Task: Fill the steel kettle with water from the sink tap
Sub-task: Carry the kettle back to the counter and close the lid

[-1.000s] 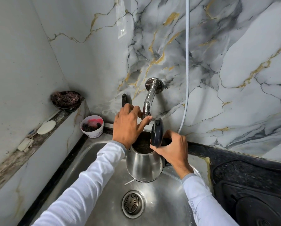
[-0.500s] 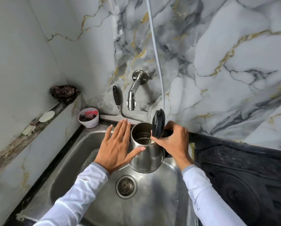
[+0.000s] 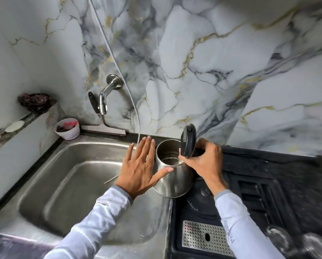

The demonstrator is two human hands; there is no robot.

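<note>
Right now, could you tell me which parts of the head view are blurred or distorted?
Head view: the lower right corner is motion-smeared, around the black plastic drainer; the grey stainless sink basin is soft; the shiny steel kettle stays fairly sharp; wide-angle bending curves the white cord.

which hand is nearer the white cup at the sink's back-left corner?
Left. The left hand lies flat against the kettle, right of the white cup; the right hand holds the kettle's far side.

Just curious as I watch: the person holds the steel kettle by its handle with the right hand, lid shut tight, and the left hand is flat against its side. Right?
Not quite: the lid stands flipped open, as the head view shows. The rest holds: the right hand grips the steel kettle by its handle, and the left hand lies flat against its side.
</note>
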